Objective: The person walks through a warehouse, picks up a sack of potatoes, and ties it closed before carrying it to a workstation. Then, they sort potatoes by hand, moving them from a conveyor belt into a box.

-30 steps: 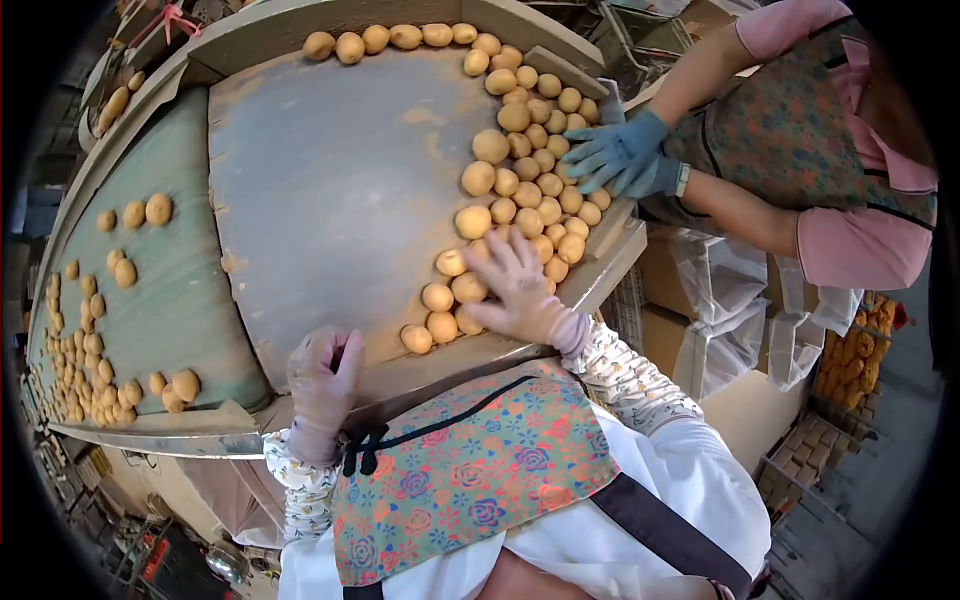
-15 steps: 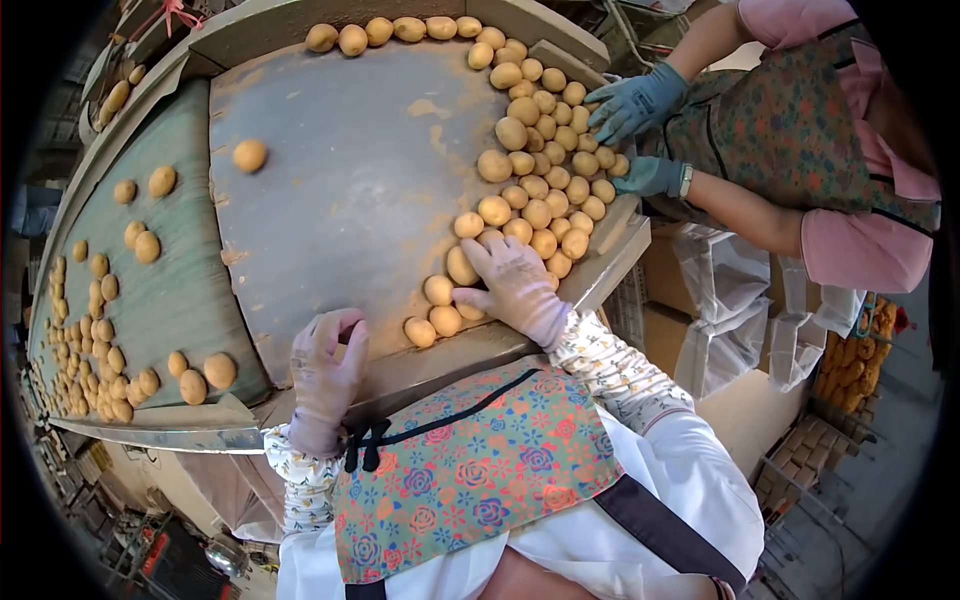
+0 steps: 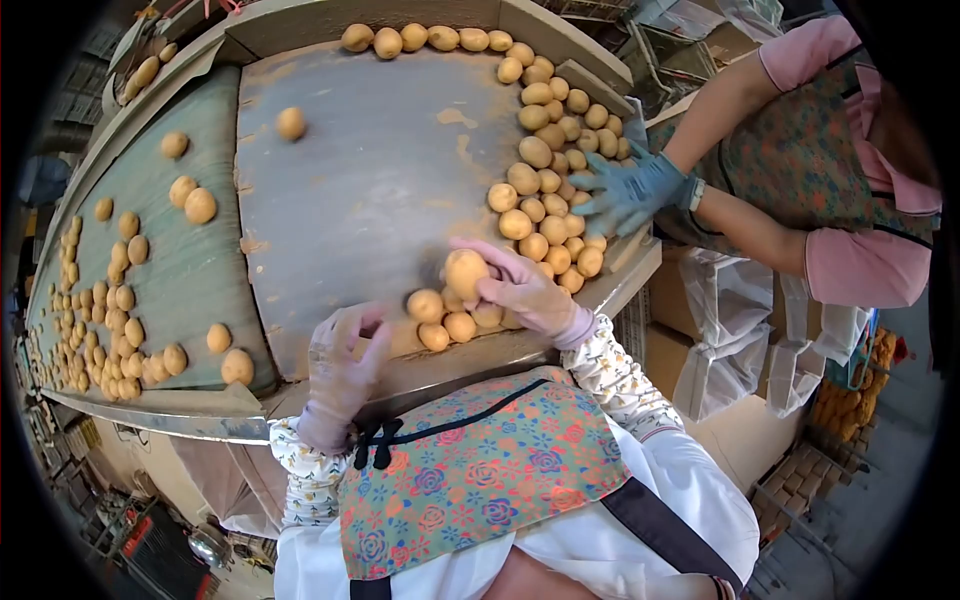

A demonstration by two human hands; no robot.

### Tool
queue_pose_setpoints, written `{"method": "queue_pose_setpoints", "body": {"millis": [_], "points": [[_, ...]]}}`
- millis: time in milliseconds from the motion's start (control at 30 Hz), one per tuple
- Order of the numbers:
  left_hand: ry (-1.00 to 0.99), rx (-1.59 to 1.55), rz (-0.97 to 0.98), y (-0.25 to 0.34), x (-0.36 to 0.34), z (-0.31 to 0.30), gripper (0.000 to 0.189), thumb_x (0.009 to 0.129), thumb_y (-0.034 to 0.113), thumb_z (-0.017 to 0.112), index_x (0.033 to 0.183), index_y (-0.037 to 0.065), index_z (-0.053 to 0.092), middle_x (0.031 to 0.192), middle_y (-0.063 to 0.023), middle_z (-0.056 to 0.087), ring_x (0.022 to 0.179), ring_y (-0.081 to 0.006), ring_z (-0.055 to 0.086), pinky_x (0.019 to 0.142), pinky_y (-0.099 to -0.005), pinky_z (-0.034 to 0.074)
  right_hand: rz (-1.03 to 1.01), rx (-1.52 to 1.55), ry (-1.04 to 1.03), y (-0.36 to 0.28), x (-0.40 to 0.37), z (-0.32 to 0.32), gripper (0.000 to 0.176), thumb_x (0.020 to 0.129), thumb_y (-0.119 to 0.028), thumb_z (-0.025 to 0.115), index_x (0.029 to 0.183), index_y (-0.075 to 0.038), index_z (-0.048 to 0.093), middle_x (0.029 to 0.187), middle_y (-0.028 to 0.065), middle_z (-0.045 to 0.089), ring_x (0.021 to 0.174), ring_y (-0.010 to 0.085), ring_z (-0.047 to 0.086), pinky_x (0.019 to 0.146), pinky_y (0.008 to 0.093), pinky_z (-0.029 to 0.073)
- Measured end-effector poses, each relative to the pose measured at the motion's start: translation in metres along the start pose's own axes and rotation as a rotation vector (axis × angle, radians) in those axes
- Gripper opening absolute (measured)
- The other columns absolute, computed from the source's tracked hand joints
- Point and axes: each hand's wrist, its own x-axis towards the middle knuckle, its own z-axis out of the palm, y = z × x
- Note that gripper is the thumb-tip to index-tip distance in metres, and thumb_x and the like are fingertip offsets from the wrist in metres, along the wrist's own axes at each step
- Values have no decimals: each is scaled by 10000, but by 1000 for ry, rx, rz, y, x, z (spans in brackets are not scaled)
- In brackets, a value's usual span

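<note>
My right hand [image 3: 525, 288], in a pale glove, grips a yellow-brown potato [image 3: 465, 272] lifted just above a small cluster of potatoes [image 3: 447, 318] at the near edge of the grey metal sorting table [image 3: 360, 190]. My left hand [image 3: 345, 362], also gloved, hangs over the table's near rim with fingers loosely curled and nothing in it. A dense pile of potatoes [image 3: 550, 180] lies along the table's right side.
A co-worker's blue-gloved hand [image 3: 628, 190] rests on the pile at the right. A green conveyor belt [image 3: 170, 260] on the left carries several potatoes. One lone potato [image 3: 291, 123] sits at the table's far left. Plastic bags [image 3: 730, 320] and boxes stand right of the table.
My right hand has closed on a potato and raised it off the cluster. The co-worker's hands moved down onto the pile. Potatoes advanced along the belt and one rolled onto the table.
</note>
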Motion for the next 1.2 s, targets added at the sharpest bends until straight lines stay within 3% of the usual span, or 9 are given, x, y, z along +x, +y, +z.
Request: {"method": "queue_pose_setpoints", "body": {"millis": [300, 400, 533, 767, 867, 967, 1033, 1133, 1200], "points": [[-84, -158, 292, 27, 14, -6, 541, 800, 206, 733, 1252, 11, 508, 921, -150, 646, 831, -255, 650, 757, -360, 517, -8, 207, -285, -22, -1, 50, 714, 985, -391, 539, 1534, -87, 198, 1289, 82, 519, 969, 120, 581, 811, 244, 506], [-571, -897, -160, 36, 16, -16, 380, 890, 145, 658, 1202, 0, 497, 987, -116, 639, 812, -178, 636, 724, -308, 517, 47, 145, -299, -16, -3, 72, 633, 1020, -327, 478, 1542, -110, 193, 1166, 53, 552, 938, 124, 580, 803, 254, 510], [-276, -645, -111, 28, 2, -9, 318, 891, 63, 638, 1178, 4, 514, 1000, -78, 628, 826, -132, 612, 769, -293, 529, -208, -532, -200, -3, 2, 57, 636, 982, -234, 540, 1524, -94, 238, 1056, 98, 589, 898, 158, 608, 793, 279, 515], [-205, -990, -285, 25, 0, -20, 264, 894, 57, 606, 1148, 15, 551, 975, -72, 638, 834, -136, 603, 803, -288, 510, -131, -1467, 532, 17, -3, 18, 673, 834, -444, 672, 1367, -78, 484, 1366, 247, 444, 1287, 422, 394, 994, 508, 396], [-255, -961, -254, 16, -3, -27, 228, 955, 152, 508, 1127, 13, 560, 925, -76, 640, 813, -152, 602, 770, -297, 500, -330, -1276, 352, 47, -13, 36, 626, 809, -448, 676, 1317, -113, 532, 1379, 237, 429, 1325, 435, 320, 1066, 541, 300], [-276, -846, -157, 13, 0, -30, 312, 1017, 250, 403, 1117, 1, 562, 920, -96, 653, 797, -169, 616, 765, -310, 512, -241, -1027, 266, 20, 0, 18, 536, 796, -305, 697, 1278, -111, 565, 1309, 173, 501, 1191, 388, 455, 993, 488, 379], [-215, -747, -162, 8, 0, -35, 407, 1045, 329, 340, 1125, -4, 560, 946, -110, 661, 835, -191, 635, 778, -329, 526, -221, -1381, 576, 3, -3, 37, 583, 769, -281, 721, 1301, -108, 555, 1309, 192, 500, 1131, 385, 499, 934, 462, 423], [-101, -1144, -429, 18, 5, -39, 544, 1040, 461, 286, 1182, 1, 542, 1026, -125, 655, 962, -235, 638, 876, -394, 518, -446, -1123, 79, 10, -6, 50, 611, 779, -273, 721, 1340, -113, 537, 1318, 217, 495, 1206, 394, 483, 985, 462, 415], [-94, -1348, -494, 22, 11, -41, 580, 1035, 487, 269, 1224, 3, 526, 1089, -131, 639, 1044, -255, 612, 949, -430, 481, -446, -1206, 165, -1, 2, 40, 559, 783, -223, 711, 1311, -113, 562, 1265, 198, 542, 1177, 379, 519, 988, 444, 430]]}}
